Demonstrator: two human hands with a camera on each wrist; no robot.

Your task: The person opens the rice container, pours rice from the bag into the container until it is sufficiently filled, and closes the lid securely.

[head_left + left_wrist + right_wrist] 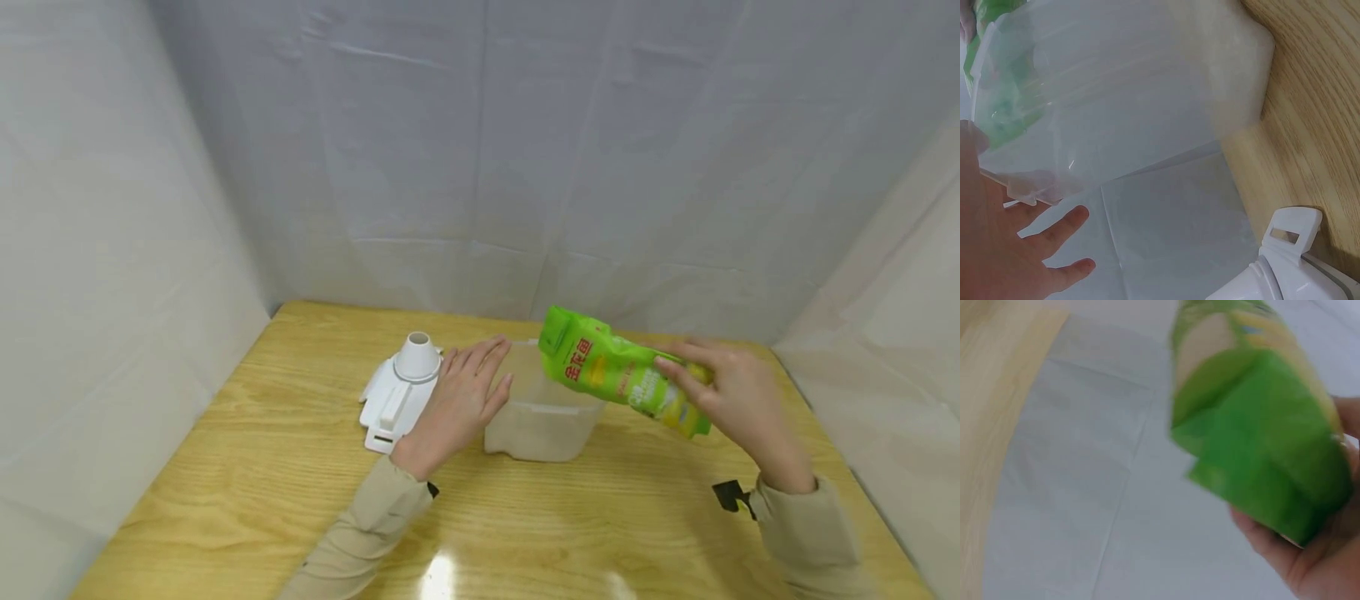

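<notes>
While the right hand (pixel 738 392) grips a green snack bag (pixel 622 371) tilted above the clear plastic container (pixel 543 417), the left hand (pixel 461 400) rests with straight, relaxed fingers against the container's left rim. A white lid with a spout (pixel 401 387) lies just left of that hand. Bare wooden table (pixel 247 483) spreads wide toward the near edge.

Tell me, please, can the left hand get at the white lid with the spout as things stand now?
Probably yes. The left hand is open and holds nothing, resting against the clear container, and the white lid lies on the table right beside it, with nothing between them.
</notes>
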